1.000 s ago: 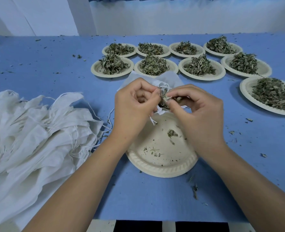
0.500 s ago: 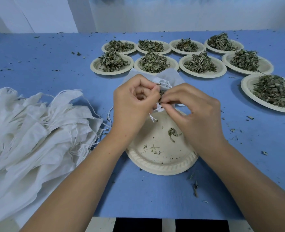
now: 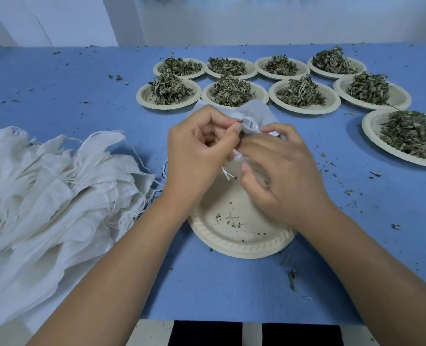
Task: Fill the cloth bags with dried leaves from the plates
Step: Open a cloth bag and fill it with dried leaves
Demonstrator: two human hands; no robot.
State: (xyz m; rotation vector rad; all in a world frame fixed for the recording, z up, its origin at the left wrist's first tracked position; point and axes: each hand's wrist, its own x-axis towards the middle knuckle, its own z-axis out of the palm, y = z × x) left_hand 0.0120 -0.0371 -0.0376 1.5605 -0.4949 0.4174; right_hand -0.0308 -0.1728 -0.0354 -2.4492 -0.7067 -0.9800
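Note:
My left hand (image 3: 197, 151) pinches the gathered mouth of a white cloth bag (image 3: 260, 113), held just above a nearly bare paper plate (image 3: 232, 244) that carries only leaf crumbs. The bag's body lies flat behind my hands, and its drawstring end (image 3: 226, 174) dangles below my left thumb. My right hand (image 3: 284, 178) hovers low over the plate with its fingers curved downward. Its index tip is at the bag's mouth and its thumb is apart from it. I see nothing held in it, and it hides the plate's far right part.
A heap of empty white cloth bags (image 3: 44, 196) with loose strings lies at the left. Several paper plates piled with dried leaves (image 3: 230, 91) stand in two rows at the back, one more (image 3: 411, 136) at the right. Leaf bits litter the blue table (image 3: 57, 96).
My right hand has dropped from pinching leaves at the bag's mouth to low over the plate, covering the small leaf clump there. My left hand kept its hold on the bag.

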